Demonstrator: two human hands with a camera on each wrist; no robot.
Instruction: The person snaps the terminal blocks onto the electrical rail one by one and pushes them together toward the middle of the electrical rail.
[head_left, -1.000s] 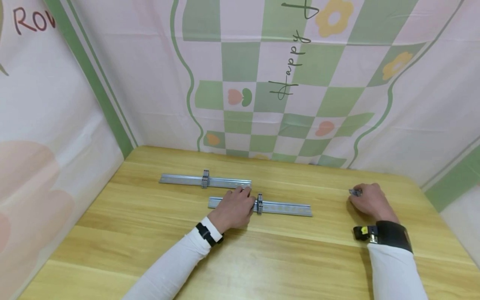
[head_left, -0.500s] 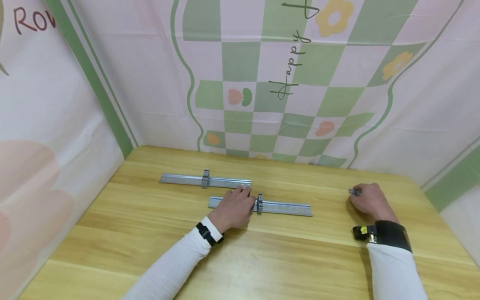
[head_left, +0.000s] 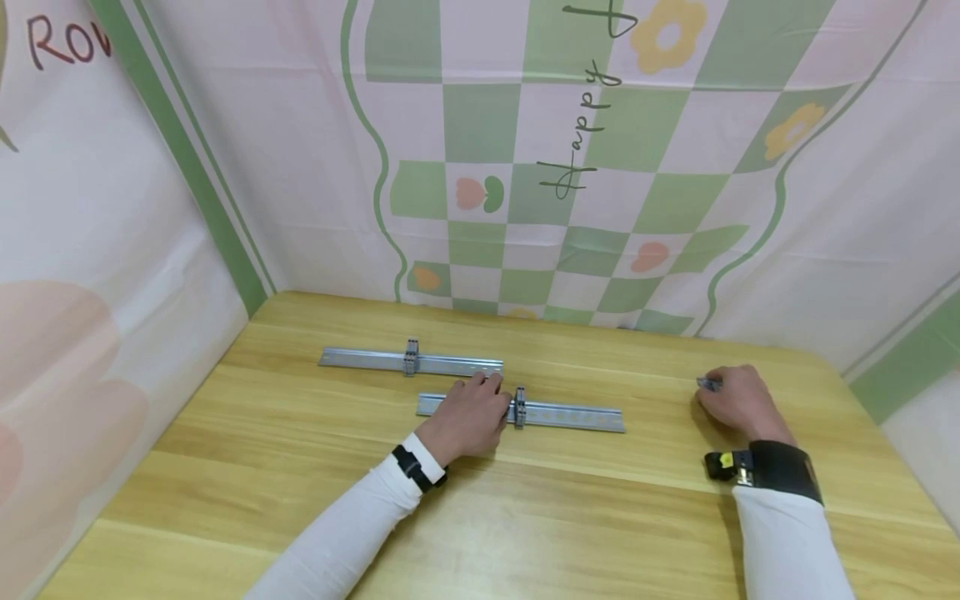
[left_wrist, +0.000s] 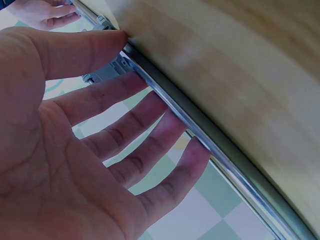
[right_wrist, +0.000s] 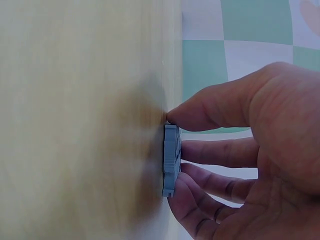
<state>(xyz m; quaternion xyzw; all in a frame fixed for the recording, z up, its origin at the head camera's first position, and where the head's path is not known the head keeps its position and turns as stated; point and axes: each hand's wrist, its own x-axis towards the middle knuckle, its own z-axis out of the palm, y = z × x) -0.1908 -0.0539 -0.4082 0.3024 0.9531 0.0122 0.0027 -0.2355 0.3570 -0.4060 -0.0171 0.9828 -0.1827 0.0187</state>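
Two metal DIN rails lie on the wooden table, the far rail (head_left: pixel 367 359) further left than the near rail (head_left: pixel 573 416). A stack of grey terminal blocks (head_left: pixel 411 358) sits across the far one, and a second grey stack (head_left: pixel 520 407) across the near one. My left hand (head_left: pixel 467 418) rests over the near rail, just left of its blocks; thumb and spread, nearly straight fingers touch the rail's edge (left_wrist: pixel 172 105) in the left wrist view. At the right, my right hand (head_left: pixel 738 400) pinches a loose grey terminal block (right_wrist: pixel 171 157) by its ends, low at the tabletop.
A patterned cloth (head_left: pixel 517 167) hangs behind the wooden table (head_left: pixel 555 525), and another cloth (head_left: pixel 112 333) hangs at its left. Each wrist wears a black strap; a small camera (head_left: pixel 723 465) projects from the right one.
My right hand and wrist shift very slightly, with the terminal block still pinched. The left hand and both rails stay where they were.
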